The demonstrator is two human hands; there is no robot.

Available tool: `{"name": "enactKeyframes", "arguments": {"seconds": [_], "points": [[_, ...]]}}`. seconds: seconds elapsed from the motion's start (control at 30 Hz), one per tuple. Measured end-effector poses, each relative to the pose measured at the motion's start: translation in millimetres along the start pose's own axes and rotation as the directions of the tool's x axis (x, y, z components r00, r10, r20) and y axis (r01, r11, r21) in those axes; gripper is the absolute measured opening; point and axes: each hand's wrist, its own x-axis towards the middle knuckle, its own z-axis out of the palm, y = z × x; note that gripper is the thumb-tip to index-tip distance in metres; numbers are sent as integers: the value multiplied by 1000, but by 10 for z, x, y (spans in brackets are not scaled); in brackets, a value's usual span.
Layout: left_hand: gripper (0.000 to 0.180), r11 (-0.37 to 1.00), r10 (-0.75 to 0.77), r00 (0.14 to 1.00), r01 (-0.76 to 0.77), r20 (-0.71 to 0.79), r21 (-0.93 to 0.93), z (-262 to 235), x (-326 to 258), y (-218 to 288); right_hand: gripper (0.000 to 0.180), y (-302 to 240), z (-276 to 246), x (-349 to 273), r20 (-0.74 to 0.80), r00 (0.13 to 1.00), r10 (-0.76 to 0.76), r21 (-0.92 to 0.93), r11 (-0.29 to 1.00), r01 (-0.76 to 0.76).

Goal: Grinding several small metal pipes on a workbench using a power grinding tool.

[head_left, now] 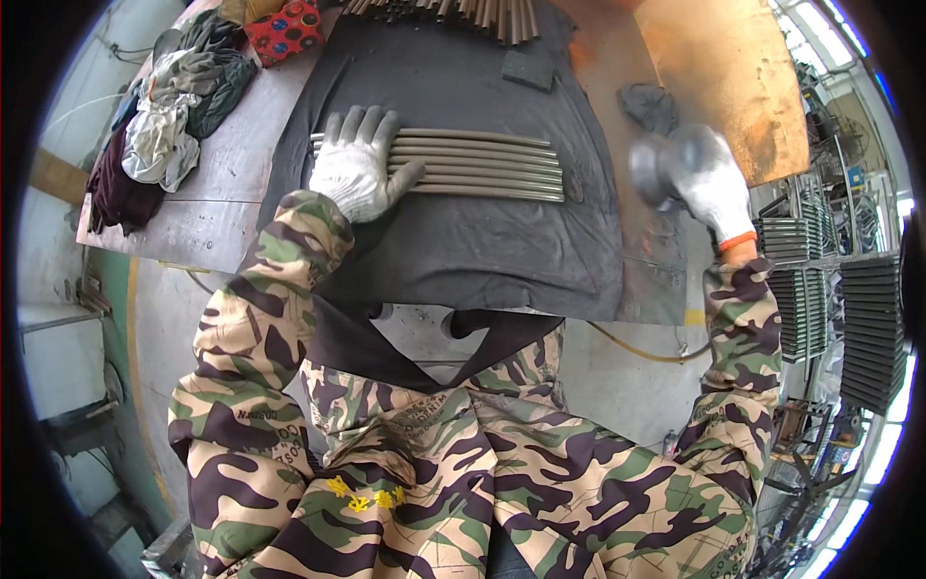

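1. Landmark: dark grey rubber-like mat (463, 241) spread over the steel workbench (207, 232); all places below are given from this mat.
2. Row of thin grey-beige metal rods (482, 164) lies on the upper middle of the mat, side by side and touching, long axis running left to right across the view.
3. Left hand (355, 164), in a white knit glove, lies flat on the left end of the rod row. Fingers are spread a little and point up, away from the body; thumb is angled right along the near rods. Pressing down on them, not pinching.
4. Rods run off to the right from the left fingers, so the free ends are on the right-hand side, toward the other hand.
5. Right hand (719, 188), also white-gloved, is up in the air just off the mat's right edge, well apart from the rods. It is wrapped around a round grey metal tool (666, 164) that is motion-blurred; fingers look curled shut on it, finer detail cannot be told.
6. Left hand is the one in contact; right hand is the nearer one to the rods' right ends but touches nothing on the mat.
7. More rods of the same kind, a bundle (453, 14), sit at the mat's top edge.
8. Heap of crumpled cloths and gloves (174, 116) lies left of the mat, a rusty orange metal sheet (723, 77) to its upper right.
9. Racks of stacked dark grilles (849, 318) stand far right of the mat.
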Motion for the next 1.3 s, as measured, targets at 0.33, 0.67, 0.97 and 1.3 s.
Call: {"name": "enactKeyframes", "arguments": {"seconds": [0.33,0.67,0.97,1.3], "points": [[71,992,-122,992,123,-26,37,207,103,-45,47,-1375,469,36,152,933,-327,149,940,306],[63,987,-158,987,159,-27,28,122,72,-46,46,-1430,577,34,153,913,-378,159,921,355],[54,990,-143,989,143,-34,-9,184,26,82,43,-1430,613,174,152,913,-379,143,922,359],[61,984,-174,983,171,63,52,225,272,64,43,-1403,594,209,172,922,-347,107,937,333]]}}
